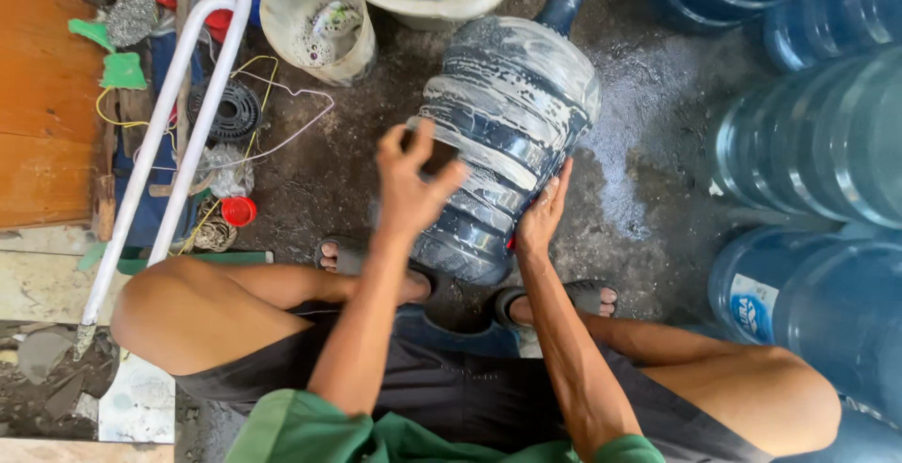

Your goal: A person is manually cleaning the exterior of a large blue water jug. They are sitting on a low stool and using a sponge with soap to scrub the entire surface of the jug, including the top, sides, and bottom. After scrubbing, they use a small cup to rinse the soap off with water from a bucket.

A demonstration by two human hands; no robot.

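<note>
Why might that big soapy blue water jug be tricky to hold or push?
The big blue jug is streaked with suds, so it is probably slippery. It lies tilted on its round side on the wet floor, so it could roll. No water shows inside, so it is likely light. The right hand steadies its side; the left hand is at its front.

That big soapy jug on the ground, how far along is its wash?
The blue water jug already wears white suds across most of its ribbed side. The left hand hovers over it, the right hand steadies its flank. No rinse shows yet: foam covers it. Other blue jugs wait alongside.
</note>
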